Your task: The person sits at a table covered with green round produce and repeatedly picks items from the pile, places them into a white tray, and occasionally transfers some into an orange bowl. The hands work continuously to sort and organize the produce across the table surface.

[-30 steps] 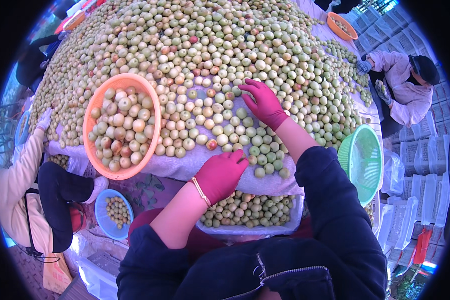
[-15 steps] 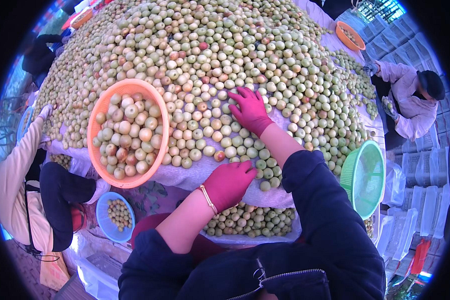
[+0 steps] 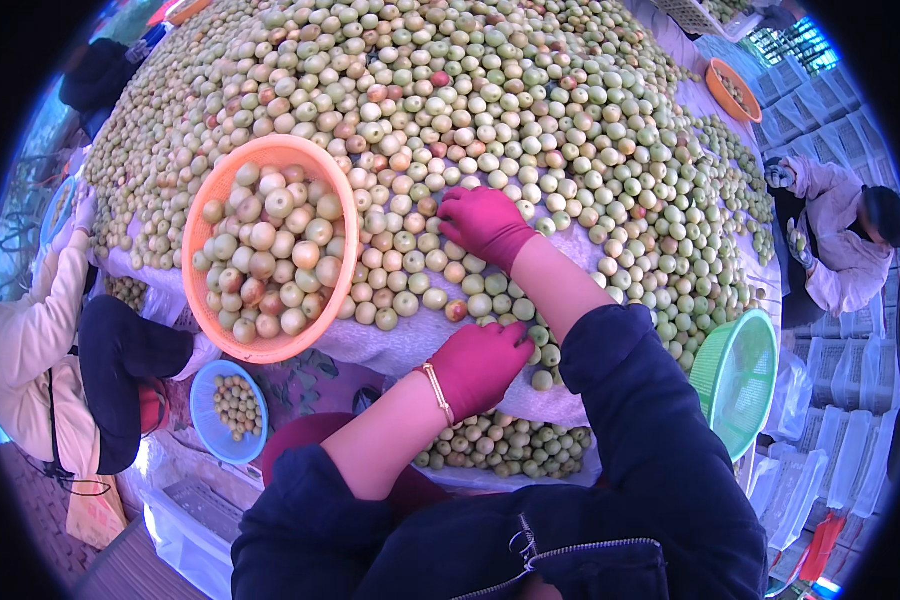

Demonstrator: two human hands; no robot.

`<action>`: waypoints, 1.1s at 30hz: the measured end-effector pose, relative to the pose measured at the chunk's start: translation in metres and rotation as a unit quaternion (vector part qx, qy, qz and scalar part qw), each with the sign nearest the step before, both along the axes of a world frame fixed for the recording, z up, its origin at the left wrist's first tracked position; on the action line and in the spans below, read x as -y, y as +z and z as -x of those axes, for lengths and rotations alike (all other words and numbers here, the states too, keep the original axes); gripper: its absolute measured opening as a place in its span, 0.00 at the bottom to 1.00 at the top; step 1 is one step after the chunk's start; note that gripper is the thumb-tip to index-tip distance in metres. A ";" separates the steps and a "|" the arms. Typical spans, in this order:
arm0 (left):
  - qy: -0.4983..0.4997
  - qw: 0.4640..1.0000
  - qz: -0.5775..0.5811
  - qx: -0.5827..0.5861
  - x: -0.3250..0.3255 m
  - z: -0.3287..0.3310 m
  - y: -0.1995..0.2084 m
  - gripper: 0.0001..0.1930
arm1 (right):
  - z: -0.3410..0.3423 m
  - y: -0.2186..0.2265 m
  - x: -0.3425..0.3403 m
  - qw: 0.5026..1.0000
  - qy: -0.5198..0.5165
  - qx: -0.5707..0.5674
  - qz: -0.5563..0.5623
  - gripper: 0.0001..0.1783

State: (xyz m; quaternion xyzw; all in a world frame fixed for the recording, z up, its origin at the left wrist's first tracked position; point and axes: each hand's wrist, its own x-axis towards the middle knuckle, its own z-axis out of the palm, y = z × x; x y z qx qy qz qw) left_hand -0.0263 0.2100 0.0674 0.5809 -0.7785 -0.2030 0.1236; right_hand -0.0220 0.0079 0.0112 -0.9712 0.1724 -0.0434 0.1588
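Observation:
A broad heap of small round fruits [image 3: 530,110], green to reddish and looking like jujubes, covers the table in front of me. My right hand [image 3: 485,228], in a magenta glove, reaches into its near part with fingers curled down among the fruits; what they hold is hidden. My left hand [image 3: 480,370], gloved alike, is closed at the near edge, its fingertips beside a few green fruits [image 3: 543,380]. The palm side is turned away, so its contents cannot be seen. An orange basket [image 3: 198,290] full of larger-looking fruits stands left of both hands.
A green basket [image 3: 715,370] leans at the right edge. Below the table edge sits a bin of fruits [image 3: 510,445]. A blue basin [image 3: 205,425] stands lower left. People work at the left [image 3: 40,360] and right [image 3: 840,240], where stacked crates [image 3: 850,350] stand.
My right hand's spread fingers have curled inward over the fruits. My left hand stays closed near the table edge. The whole view has shifted slightly.

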 end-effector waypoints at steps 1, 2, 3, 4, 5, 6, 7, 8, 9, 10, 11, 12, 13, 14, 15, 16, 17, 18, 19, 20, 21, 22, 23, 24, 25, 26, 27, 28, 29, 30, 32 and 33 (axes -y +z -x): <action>-0.001 1.000 0.002 -0.001 0.000 0.000 -0.001 0.19 | 0.000 0.001 -0.002 0.999 0.007 -0.023 -0.023 0.12; -0.002 1.000 0.000 -0.003 0.000 0.000 -0.001 0.18 | 0.002 0.002 -0.003 0.999 -0.004 -0.028 -0.047 0.14; -0.003 1.000 -0.005 -0.006 0.000 0.000 -0.002 0.18 | 0.005 0.003 -0.002 0.998 -0.003 -0.024 -0.061 0.15; -0.004 1.000 -0.002 -0.006 0.000 0.000 -0.002 0.18 | 0.007 0.004 0.000 0.997 -0.003 -0.023 -0.072 0.16; -0.005 1.000 -0.003 -0.008 -0.001 0.000 -0.002 0.18 | 0.009 0.005 0.002 0.996 -0.005 -0.026 -0.079 0.17; -0.007 1.000 -0.004 -0.015 -0.001 0.000 -0.002 0.18 | 0.010 0.005 0.006 0.995 -0.004 -0.036 -0.095 0.18; -0.006 1.000 0.000 -0.010 -0.002 0.001 -0.003 0.19 | 0.008 0.004 0.010 0.988 -0.024 -0.014 -0.150 0.17; -0.005 1.000 0.004 -0.009 -0.002 0.001 -0.003 0.19 | 0.004 0.003 0.014 0.979 -0.040 -0.001 -0.202 0.16; -0.005 1.000 0.009 -0.008 -0.002 0.002 -0.003 0.20 | 0.000 0.001 0.018 0.966 -0.063 0.009 -0.251 0.15; -0.005 1.000 0.010 -0.008 -0.003 0.003 -0.003 0.20 | -0.004 -0.003 0.018 0.963 -0.111 0.086 -0.232 0.12; -0.005 1.000 0.010 -0.007 -0.003 0.004 -0.003 0.21 | -0.016 -0.006 0.020 0.964 -0.106 0.159 -0.187 0.13; -0.006 1.000 0.009 -0.007 -0.004 0.004 -0.003 0.22 | -0.024 -0.009 0.022 0.969 -0.085 0.186 -0.138 0.14; -0.006 1.000 0.013 -0.013 -0.005 0.005 -0.002 0.23 | -0.031 -0.011 0.023 0.975 -0.100 0.172 -0.099 0.14; -0.006 1.000 0.017 -0.019 -0.005 0.005 -0.002 0.25 | -0.036 -0.012 0.023 0.980 -0.105 0.124 -0.117 0.15; -0.005 0.999 0.021 -0.025 -0.006 0.004 -0.001 0.26 | -0.040 -0.011 0.025 0.980 -0.133 0.055 -0.141 0.16; -0.004 0.999 0.022 -0.023 -0.008 0.004 0.000 0.23 | -0.043 -0.009 0.026 0.972 -0.161 -0.019 -0.168 0.17; -0.002 0.999 0.025 -0.021 -0.009 0.004 0.001 0.21 | -0.045 -0.005 0.027 0.979 -0.147 -0.052 -0.133 0.18; 0.000 0.999 0.022 -0.023 -0.010 0.003 0.001 0.18 | -0.045 0.000 0.029 0.981 -0.136 -0.089 -0.102 0.19; 0.001 1.000 0.022 -0.021 -0.011 0.003 0.002 0.19 | -0.047 0.005 0.029 0.981 -0.126 -0.127 -0.070 0.20; 0.001 1.000 0.015 -0.023 -0.012 0.003 0.002 0.19 | -0.044 0.010 0.029 0.980 -0.129 -0.114 -0.095 0.19; 0.000 1.000 0.004 -0.029 -0.013 0.002 0.002 0.19 | -0.045 0.014 0.027 0.975 -0.176 -0.042 -0.130 0.14; 0.006 0.999 0.018 -0.029 -0.013 0.003 0.002 0.19 | -0.046 0.017 0.023 0.976 -0.154 0.034 -0.152 0.13; 0.010 0.999 0.027 -0.034 -0.014 0.003 0.002 0.19 | -0.049 0.019 0.018 0.969 -0.161 0.094 -0.164 0.12; 0.011 0.999 0.035 -0.039 -0.014 0.004 0.002 0.20 | -0.055 0.016 0.008 0.978 -0.116 0.111 -0.130 0.10; 0.013 0.999 0.013 -0.046 -0.014 0.005 0.002 0.19 | -0.063 0.013 -0.002 0.984 -0.079 0.130 -0.096 0.08; 0.013 0.999 -0.008 -0.050 -0.014 0.005 0.001 0.19 | -0.066 0.010 -0.008 0.997 -0.028 0.051 -0.041 0.09; 0.011 0.998 -0.028 -0.053 -0.014 0.004 0.001 0.19 | -0.070 0.007 -0.014 0.997 -0.057 -0.018 -0.043 0.11; -0.001 0.999 -0.015 -0.035 -0.015 0.004 0.000 0.17 | -0.072 0.006 -0.011 0.985 -0.091 -0.050 -0.136 0.14; 0.004 0.999 -0.001 -0.045 -0.016 0.004 -0.001 0.17 | -0.072 0.004 -0.010 0.986 -0.103 -0.059 -0.118 0.14; 0.007 0.999 0.009 -0.044 -0.017 0.004 -0.003 0.17 | -0.073 0.003 -0.011 0.989 -0.100 -0.073 -0.087 0.14; 0.014 0.999 0.002 -0.032 -0.019 0.004 -0.006 0.18 | -0.066 0.007 -0.009 0.984 -0.117 -0.072 -0.112 0.13; 0.012 0.999 0.018 -0.035 -0.020 0.004 -0.008 0.19 | -0.057 0.011 -0.013 0.986 -0.116 0.001 -0.119 0.13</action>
